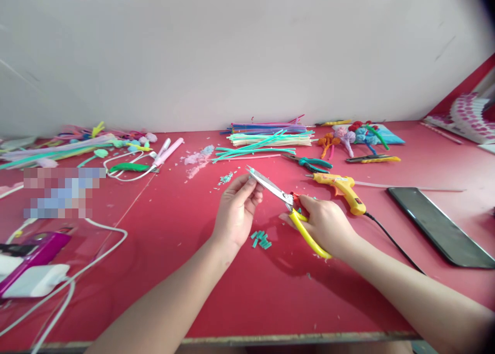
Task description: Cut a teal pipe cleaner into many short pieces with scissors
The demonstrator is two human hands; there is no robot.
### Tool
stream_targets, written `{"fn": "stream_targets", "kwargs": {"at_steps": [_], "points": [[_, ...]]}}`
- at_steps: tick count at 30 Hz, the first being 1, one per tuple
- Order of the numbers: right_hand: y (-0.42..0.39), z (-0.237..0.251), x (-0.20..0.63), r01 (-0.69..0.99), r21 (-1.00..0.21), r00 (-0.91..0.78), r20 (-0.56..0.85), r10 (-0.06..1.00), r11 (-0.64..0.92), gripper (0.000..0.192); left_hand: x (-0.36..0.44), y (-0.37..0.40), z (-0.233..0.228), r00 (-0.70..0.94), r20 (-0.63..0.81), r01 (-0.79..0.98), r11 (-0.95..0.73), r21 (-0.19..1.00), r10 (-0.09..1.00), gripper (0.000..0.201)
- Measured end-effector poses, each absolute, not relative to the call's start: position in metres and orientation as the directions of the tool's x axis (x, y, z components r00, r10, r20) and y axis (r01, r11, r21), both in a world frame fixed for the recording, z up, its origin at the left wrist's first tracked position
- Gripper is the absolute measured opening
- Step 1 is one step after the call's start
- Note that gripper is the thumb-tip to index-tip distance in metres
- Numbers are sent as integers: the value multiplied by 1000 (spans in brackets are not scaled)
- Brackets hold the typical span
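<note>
My right hand (327, 222) grips a pair of scissors (270, 186) by its yellow handles. The blades point up and to the left, with their tips at the fingers of my left hand (237, 207). Thumb and fingers of that hand are pinched on a small piece of mint-green pipe cleaner (252, 172), which is mostly hidden by the fingertips and blades. On the red table below the hands lies a little pile of short teal pipe cleaner pieces (262, 239). Mint-green fluff trimmings (226, 178) lie just beyond my left hand.
Bundles of pipe cleaners (270, 139) lie along the wall. To the right are teal-handled pliers (313, 164), a yellow glue gun (340, 186) and a phone (441, 227). A pink hair straightener (168, 153), white cables and a purple power strip (38, 251) occupy the left.
</note>
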State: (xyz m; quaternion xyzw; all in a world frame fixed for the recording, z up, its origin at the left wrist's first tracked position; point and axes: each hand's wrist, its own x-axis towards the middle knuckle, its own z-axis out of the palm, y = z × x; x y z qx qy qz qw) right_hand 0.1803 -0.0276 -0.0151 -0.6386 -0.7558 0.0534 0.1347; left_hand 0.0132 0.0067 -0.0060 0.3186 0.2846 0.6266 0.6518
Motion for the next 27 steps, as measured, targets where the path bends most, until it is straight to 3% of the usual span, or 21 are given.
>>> {"fn": "stream_targets", "kwargs": {"at_steps": [20, 27], "points": [[-29, -19, 178, 949, -270, -132, 120, 984, 160, 41, 12, 5, -5, 86, 30, -643, 32, 765, 996, 4], [-27, -21, 182, 920, -350, -127, 153, 980, 174, 39, 12, 6, -5, 67, 4, -622, 39, 782, 998, 6]]}}
